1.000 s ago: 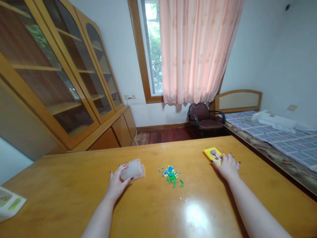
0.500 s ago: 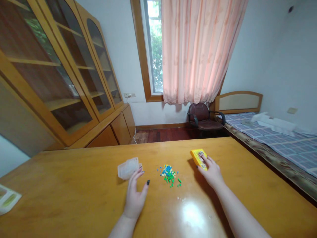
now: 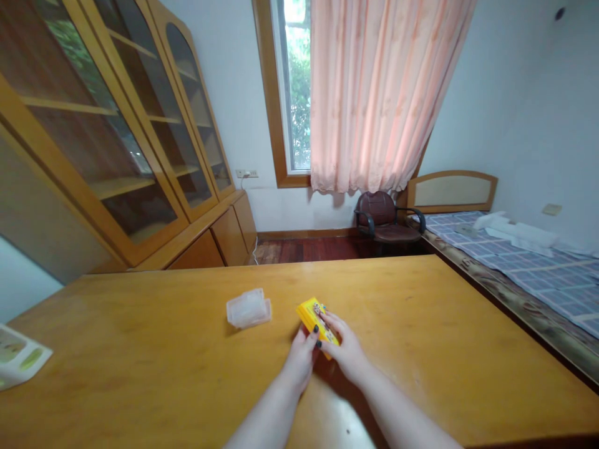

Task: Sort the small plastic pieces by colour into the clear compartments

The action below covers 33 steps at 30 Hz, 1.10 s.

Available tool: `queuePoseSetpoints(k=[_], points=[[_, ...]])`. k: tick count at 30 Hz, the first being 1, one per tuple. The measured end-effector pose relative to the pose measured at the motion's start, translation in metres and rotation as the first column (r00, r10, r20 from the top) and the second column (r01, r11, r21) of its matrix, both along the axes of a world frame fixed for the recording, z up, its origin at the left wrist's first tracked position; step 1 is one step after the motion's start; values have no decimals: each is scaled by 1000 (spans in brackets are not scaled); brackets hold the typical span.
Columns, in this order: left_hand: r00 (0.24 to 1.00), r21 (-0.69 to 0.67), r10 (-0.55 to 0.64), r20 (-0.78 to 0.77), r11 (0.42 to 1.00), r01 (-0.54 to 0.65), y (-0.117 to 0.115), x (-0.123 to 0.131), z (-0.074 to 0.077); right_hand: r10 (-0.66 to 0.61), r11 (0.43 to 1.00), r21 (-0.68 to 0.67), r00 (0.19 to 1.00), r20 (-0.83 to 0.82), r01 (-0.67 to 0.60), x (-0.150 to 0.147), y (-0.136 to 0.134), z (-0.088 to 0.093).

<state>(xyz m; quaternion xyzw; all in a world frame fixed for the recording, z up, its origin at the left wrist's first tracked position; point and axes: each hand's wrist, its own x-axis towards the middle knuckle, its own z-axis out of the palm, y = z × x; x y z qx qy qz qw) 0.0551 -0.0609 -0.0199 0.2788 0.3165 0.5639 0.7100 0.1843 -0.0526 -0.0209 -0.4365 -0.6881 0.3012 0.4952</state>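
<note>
A yellow box [image 3: 309, 312] with a printed picture on its face is held between my two hands over the middle of the table. My left hand [image 3: 301, 355] grips its near left side, thumb on top. On the right side, my right hand [image 3: 346, 345] has its fingers wrapped over the box. The pile of small blue, green and yellow pieces is mostly hidden behind the box and hands; a bit of blue [image 3: 323, 306] shows at the box's far edge. A translucent plastic container [image 3: 248, 308] lies to the left, apart from both hands.
The wooden table [image 3: 140, 349] spreads around my hands. At its left edge is a white object with green patches [image 3: 23, 358]. Beyond stand a glass-door cabinet [image 3: 182, 187], an armchair [image 3: 386, 218] and a bed [image 3: 528, 249] on the right.
My right hand has brought the yellow box leftward to above the pile of small pieces. My left hand has moved right from beside the plastic container and closed on the box.
</note>
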Motion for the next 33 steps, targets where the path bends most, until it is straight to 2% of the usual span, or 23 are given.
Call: queuePoseSetpoints(k=[5, 9, 15, 18, 22, 27, 33], points=[[998, -28, 35, 43, 999, -33, 5, -2, 3, 61, 993, -92, 981, -182, -79, -3, 8, 4], [998, -12, 56, 2, 998, -56, 13, -10, 5, 43, 992, -102, 951, -308, -78, -5, 16, 7], [992, 123, 72, -101, 991, -60, 37, -27, 6, 65, 995, -62, 980, -189, -77, 2, 29, 21], [970, 174, 126, -209, 981, -90, 46, -31, 7, 30, 999, -19, 997, -70, -31, 6, 36, 18], [902, 238, 195, -384, 965, -107, 51, -38, 0, -126, 990, 63, 990, 70, 122, 11, 43, -1], [785, 302, 260, -562, 948, -98, 50, -46, -13, -224, 974, 61, 972, 73, 220, 16, 44, -24], [615, 433, 367, -697, 900, -46, 44, -50, -11, -246, 969, 8, 966, 84, 247, 15, 40, -26]])
